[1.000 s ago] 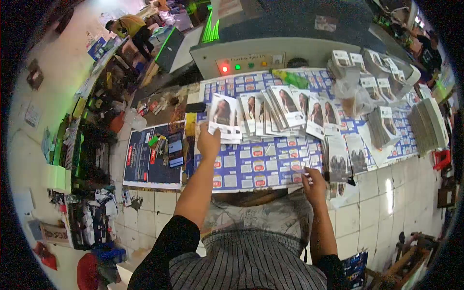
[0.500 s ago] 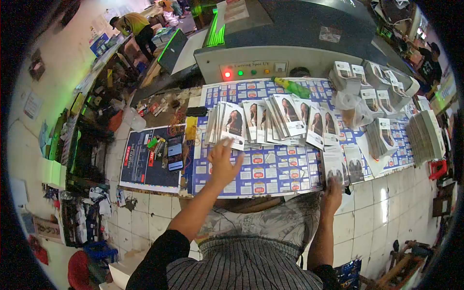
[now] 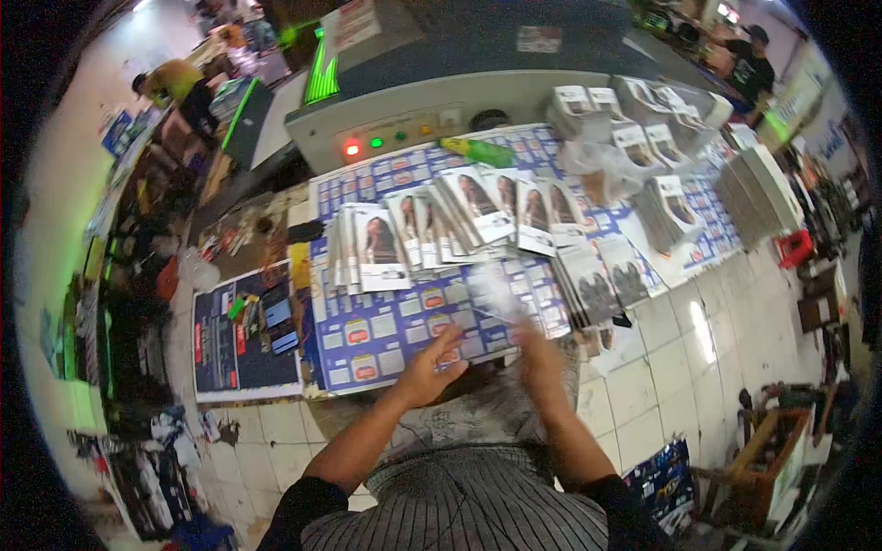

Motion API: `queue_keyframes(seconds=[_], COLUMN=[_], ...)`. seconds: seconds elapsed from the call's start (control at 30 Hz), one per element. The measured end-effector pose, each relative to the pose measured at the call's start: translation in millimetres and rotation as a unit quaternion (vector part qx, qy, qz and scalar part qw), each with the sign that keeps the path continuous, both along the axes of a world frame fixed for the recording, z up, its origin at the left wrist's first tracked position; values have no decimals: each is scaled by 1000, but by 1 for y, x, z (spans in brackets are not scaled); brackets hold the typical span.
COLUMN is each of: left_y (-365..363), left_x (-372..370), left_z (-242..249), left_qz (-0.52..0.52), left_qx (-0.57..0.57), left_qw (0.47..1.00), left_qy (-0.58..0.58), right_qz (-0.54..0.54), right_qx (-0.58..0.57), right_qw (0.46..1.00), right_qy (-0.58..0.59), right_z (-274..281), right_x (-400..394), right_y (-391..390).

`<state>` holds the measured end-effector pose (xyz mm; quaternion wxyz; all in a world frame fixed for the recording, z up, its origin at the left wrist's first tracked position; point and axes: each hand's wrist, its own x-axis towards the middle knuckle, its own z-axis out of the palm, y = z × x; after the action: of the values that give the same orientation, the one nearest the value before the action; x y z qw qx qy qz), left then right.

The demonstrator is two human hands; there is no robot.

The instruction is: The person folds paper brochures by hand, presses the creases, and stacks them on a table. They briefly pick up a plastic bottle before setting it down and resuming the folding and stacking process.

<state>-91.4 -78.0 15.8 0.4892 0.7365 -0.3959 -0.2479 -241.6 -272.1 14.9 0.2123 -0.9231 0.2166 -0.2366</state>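
My left hand (image 3: 428, 371) is over the near edge of the table, its thumb and fingers apart and nothing in them. My right hand (image 3: 542, 360), smeared by motion, holds a blurred white card (image 3: 496, 292) that points away from me over the table. Just beyond lie overlapping rows of white printed cards (image 3: 381, 248), each with a picture of a long-haired person. To the right of my right hand, a stack of darker-faced cards (image 3: 588, 286) rests at the table's front edge.
A blue patterned printed sheet (image 3: 333, 332) covers the table. Bundled card stacks (image 3: 634, 145), a plastic bag (image 3: 597, 165) and a tall stack (image 3: 755, 195) stand at right. A green bottle (image 3: 480, 151) lies before the machine (image 3: 312, 138). Phones (image 3: 280, 321) lie left. Two people work farther off.
My right hand has left the stack at the front right and moved left with a white card. My left hand has drawn back from the white cards toward me. The view has shifted right.
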Motion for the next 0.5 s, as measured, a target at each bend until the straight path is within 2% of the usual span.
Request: queue_keyframes(seconds=[0.03, 0.07, 0.1, 0.13, 0.2, 0.23, 0.27, 0.33, 0.4, 0.5], left_y=[-7, -12, -9, -3, 13, 20, 28, 32, 29, 32], left_x=[-7, -11, -8, -3, 9, 8, 7, 2, 0, 2], left_z=[-3, -6, -11, -19, -39, -42, -46, -30, -11, -12], left_qz=[44, 89, 153, 147, 183, 164, 166, 132, 148, 158], left_qx=[-73, -141, -132, -133, -109, -133, -134, -162, -172, -199], left_qw=[986, 946, 923, 923, 907, 899, 899, 870, 864, 853], left_qy=[141, 278, 328, 329, 363, 382, 382, 446, 449, 457], right_qz=[104, 205, 240, 235, 114, 45, 47, 145, 139, 161], right_qx=[27, 62, 42, 39, 176, 135, 136, 123, 132, 51], right_qw=[994, 976, 968, 970, 976, 986, 985, 980, 981, 983], right_qy=[-19, -30, -57, -56, -57, -92, -91, -59, -34, -79], right_z=[0, 0, 14, 23, 34, 27, 22, 20, 22, 22], right_x=[12, 23, 34, 39, 50, 56, 60, 66, 68, 72], right_y=[22, 45, 61, 63, 61, 58, 56, 48, 57, 63])
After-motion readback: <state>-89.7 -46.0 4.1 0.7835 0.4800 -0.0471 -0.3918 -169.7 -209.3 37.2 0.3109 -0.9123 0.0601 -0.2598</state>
